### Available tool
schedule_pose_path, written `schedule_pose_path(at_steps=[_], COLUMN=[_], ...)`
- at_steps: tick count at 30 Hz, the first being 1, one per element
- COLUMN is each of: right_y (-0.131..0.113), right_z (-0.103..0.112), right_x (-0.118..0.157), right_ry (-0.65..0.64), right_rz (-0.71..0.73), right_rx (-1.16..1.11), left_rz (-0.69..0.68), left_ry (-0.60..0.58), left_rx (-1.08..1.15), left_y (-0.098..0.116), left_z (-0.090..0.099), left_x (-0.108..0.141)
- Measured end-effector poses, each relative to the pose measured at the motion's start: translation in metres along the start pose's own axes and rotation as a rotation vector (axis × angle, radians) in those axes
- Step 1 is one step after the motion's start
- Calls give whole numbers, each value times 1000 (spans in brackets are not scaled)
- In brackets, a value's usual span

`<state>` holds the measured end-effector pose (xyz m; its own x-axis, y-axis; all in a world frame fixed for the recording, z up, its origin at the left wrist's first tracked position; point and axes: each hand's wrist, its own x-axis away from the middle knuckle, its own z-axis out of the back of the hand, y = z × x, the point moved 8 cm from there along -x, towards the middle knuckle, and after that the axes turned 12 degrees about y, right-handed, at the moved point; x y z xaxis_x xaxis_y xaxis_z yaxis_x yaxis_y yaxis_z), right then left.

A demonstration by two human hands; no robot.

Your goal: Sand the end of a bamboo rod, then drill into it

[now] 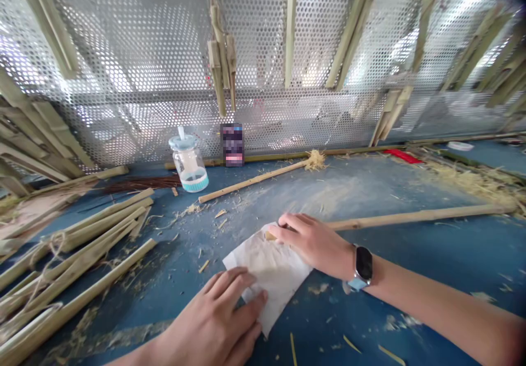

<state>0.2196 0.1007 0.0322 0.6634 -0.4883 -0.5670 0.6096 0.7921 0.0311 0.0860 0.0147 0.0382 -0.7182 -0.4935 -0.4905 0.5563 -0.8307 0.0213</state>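
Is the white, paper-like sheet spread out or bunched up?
Spread out: the white, paper-like sheet lies broad on the blue tabletop, corners showing, the left hand on it. Whether it is doubled underneath, cannot tell.

It is bright, and lots of white light shines in through the wall with little holes [255,43], with a strong glare at the top right. The white paper [283,284] looks pale, and soft shadows lie by the sticks [102,226] on the blue table [164,278]. The phone [232,146] is all blocky squares, the right arm [444,306] gets blurry near the edge, and things at the sides look stretched.
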Motion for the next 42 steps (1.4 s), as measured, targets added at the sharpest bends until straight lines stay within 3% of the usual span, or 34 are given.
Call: schedule_pose_path(at_steps=[5,11,17,22,28,33,39,42], right_y=[-31,1,-35,-16,-38,-9,-37,-22], right_z=[8,0,7,1,1,1,8,5], right_x=[3,5,10,8,13,9,14,12], right_ry=[-57,-192,-231,-289,-365,-380,-382,-374], right_rz=[8,-180,-21,-122,-57,-153,-48,-87], right_rx=[-45,171,87,115,-16,13,-68,-88], left_rz=[-30,-8,34,30,22,39,32,32], left_ry=[-50,-183,-133,-109,-141,-176,-124,-115], left_rx=[-72,-69,-52,-68,-80,-78,-83,-90], left_y=[-2,-6,-3,-1,0,-1,-1,-1], left_z=[-4,-14,-13,-12,-14,-16,-14,-13], left_x=[1,4,6,6,7,9,8,7])
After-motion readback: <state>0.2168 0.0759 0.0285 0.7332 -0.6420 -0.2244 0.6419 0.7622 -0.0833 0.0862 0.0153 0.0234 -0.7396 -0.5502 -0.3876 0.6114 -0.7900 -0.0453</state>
